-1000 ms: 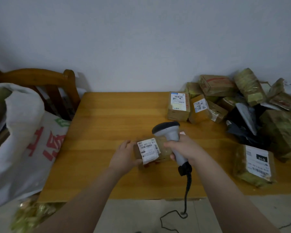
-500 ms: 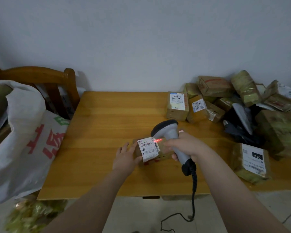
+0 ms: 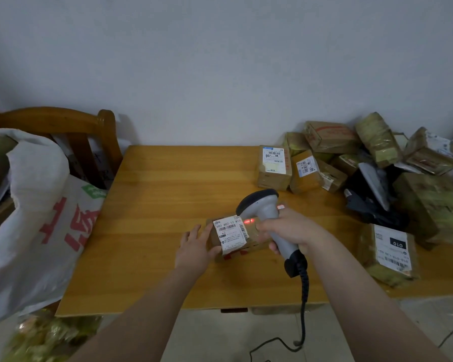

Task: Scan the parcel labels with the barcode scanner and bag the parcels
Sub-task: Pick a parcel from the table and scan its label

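Note:
A small brown parcel with a white label lies on the wooden table. My left hand holds its left end, thumb along the front edge and fingers mostly straight. My right hand grips the handle of the grey barcode scanner, whose dark head points down at the parcel. A red scan line glows on the parcel just right of the label. A big white woven bag with red characters stands open at the table's left.
A heap of brown taped parcels and a black mailer fills the table's right side; one flat parcel lies near the front right. A wooden chair stands behind the bag. The scanner's cable hangs off the front edge.
The scanner's head has come down closer over the parcel and its red beam has switched on beside the label. My left hand has stayed on the parcel's left end.

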